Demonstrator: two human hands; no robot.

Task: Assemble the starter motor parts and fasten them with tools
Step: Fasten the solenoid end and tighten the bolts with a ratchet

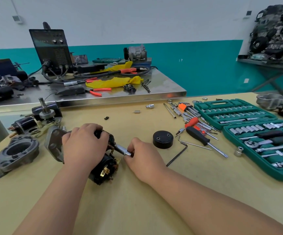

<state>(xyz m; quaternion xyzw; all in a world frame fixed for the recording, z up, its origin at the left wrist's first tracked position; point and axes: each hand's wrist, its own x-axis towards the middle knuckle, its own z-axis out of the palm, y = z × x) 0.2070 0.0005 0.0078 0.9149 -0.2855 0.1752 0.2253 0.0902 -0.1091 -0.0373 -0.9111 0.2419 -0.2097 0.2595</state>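
Both hands are being used.
Starter motor [103, 168] is being gripped by left hand [84, 145]; socket [123, 149], best kept square, is being pinched by right hand [144, 156].

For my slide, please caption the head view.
Left hand holds the starter motor; right hand pinches a socket against its end.

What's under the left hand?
The left hand grips the black motor, lying on the table. Visible: its grey flange and brass terminals. The motor's top, beneath the palm, is covered. The right hand pinches a socket at its end.
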